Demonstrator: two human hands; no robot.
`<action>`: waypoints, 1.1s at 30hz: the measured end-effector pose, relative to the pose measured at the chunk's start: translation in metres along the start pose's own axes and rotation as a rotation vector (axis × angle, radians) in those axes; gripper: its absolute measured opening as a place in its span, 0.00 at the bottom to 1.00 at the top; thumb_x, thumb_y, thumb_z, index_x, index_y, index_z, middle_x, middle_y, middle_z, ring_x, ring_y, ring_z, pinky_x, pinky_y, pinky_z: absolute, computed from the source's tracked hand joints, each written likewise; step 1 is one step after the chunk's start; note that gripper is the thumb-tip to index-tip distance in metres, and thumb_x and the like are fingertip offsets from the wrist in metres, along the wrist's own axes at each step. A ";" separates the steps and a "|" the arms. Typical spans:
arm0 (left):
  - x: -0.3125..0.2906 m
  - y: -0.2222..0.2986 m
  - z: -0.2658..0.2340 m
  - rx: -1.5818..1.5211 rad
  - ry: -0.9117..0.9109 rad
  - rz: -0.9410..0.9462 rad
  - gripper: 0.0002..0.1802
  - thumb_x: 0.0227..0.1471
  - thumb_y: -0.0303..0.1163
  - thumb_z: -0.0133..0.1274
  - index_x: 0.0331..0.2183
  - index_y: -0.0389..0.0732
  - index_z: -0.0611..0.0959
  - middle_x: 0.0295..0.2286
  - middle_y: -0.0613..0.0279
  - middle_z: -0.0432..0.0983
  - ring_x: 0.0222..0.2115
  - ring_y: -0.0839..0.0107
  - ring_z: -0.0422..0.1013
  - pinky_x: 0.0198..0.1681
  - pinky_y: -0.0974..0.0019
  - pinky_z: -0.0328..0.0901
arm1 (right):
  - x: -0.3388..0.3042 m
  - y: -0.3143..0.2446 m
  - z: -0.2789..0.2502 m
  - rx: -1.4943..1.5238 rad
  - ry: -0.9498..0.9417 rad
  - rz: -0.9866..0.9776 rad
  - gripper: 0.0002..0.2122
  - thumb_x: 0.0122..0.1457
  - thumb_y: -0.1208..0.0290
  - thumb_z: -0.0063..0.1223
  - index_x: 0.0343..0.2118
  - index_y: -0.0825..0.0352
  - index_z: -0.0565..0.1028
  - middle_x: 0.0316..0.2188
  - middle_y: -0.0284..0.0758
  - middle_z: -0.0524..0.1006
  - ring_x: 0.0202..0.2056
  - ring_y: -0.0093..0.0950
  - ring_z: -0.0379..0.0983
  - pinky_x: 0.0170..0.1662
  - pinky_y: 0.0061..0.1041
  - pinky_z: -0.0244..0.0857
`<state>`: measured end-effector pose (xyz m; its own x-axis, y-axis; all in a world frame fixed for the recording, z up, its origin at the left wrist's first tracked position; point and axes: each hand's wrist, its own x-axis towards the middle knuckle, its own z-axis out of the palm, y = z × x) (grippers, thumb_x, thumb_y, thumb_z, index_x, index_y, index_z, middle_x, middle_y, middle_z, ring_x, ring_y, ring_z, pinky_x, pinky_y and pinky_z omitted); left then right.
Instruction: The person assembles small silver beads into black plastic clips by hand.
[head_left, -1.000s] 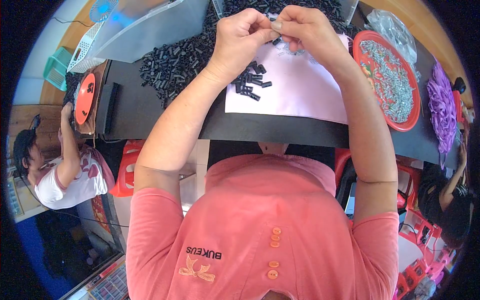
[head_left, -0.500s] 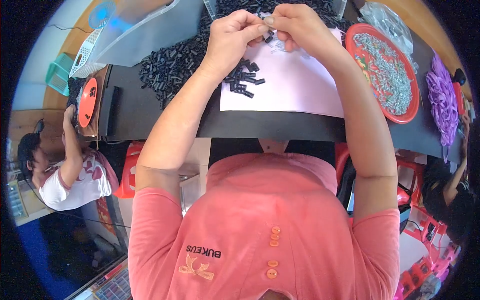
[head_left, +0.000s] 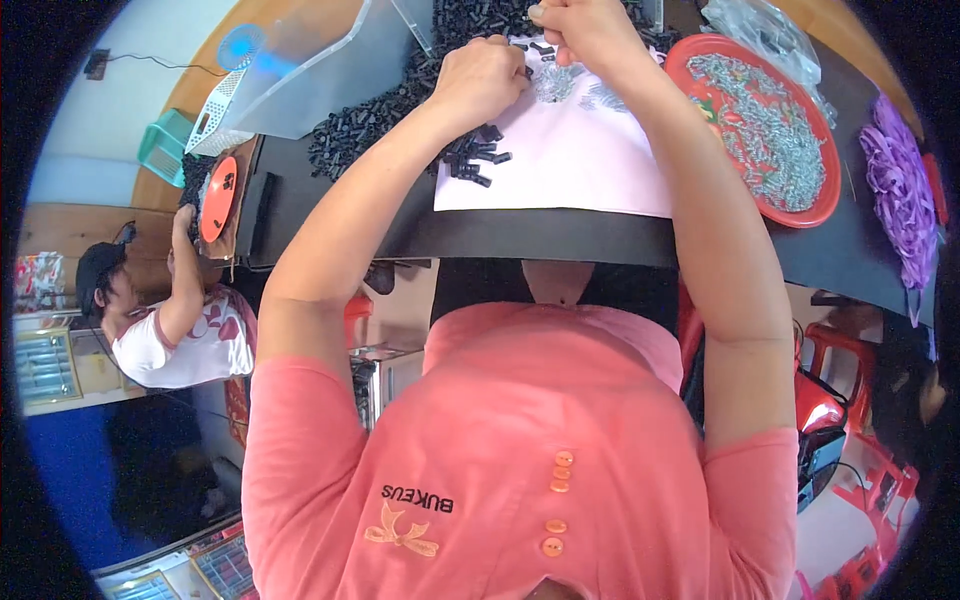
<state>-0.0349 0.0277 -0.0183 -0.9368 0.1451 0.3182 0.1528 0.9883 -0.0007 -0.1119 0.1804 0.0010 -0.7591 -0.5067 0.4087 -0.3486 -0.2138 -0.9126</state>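
My left hand [head_left: 482, 82] is curled at the far left part of a pale pink sheet [head_left: 560, 180], fingers bent inward among small black tubular plastic pieces [head_left: 475, 160]. Black shows at its fingertips, but what it grips is mostly hidden. Farther away and to the right, my right hand [head_left: 592, 32] pinches thumb and fingers together; anything between them is too small to name. Below it on the sheet lie small clear or silvery bits [head_left: 555, 83]. A big heap of the same black pieces [head_left: 365, 130] spreads to the left and behind my hands.
On the right, a red tray [head_left: 822, 205] holds many small silvery pieces, with a clear plastic bag [head_left: 765, 40] behind it and purple ribbon-like strips [head_left: 893, 180] beyond. A clear plastic bin [head_left: 315, 75] stands at left. A co-worker [head_left: 165, 310] sits by an orange plate [head_left: 215, 215].
My hands were together at the sheet's far edge; now they are apart. The left has come down toward the black pieces, and the right has moved slightly up. The whole view has shifted a little.
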 end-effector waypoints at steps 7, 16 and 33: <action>0.002 0.002 -0.012 -0.618 -0.032 -0.334 0.06 0.42 0.29 0.57 0.24 0.36 0.81 0.24 0.59 0.78 0.22 0.71 0.71 0.25 0.69 0.64 | -0.001 -0.017 0.006 -0.148 0.031 0.170 0.07 0.50 0.73 0.55 0.20 0.71 0.74 0.13 0.39 0.73 0.16 0.30 0.71 0.19 0.30 0.64; -0.019 0.014 -0.030 -1.491 0.162 -0.529 0.05 0.47 0.23 0.56 0.29 0.32 0.78 0.24 0.57 0.77 0.20 0.77 0.69 0.20 0.76 0.61 | -0.002 0.011 0.021 -0.366 -0.036 0.021 0.09 0.51 0.69 0.53 0.23 0.70 0.74 0.17 0.37 0.73 0.20 0.28 0.71 0.24 0.27 0.63; -0.039 0.026 -0.028 -1.766 0.467 -0.586 0.09 0.49 0.22 0.55 0.33 0.29 0.75 0.26 0.51 0.76 0.22 0.69 0.72 0.20 0.72 0.64 | -0.011 0.000 0.034 -0.240 -0.014 0.016 0.09 0.55 0.68 0.52 0.26 0.70 0.74 0.17 0.32 0.73 0.17 0.21 0.69 0.21 0.21 0.62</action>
<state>0.0146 0.0459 -0.0040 -0.8815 -0.4585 0.1133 0.2764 -0.3062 0.9109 -0.0853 0.1575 -0.0041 -0.7585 -0.5204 0.3922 -0.4586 -0.0013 -0.8887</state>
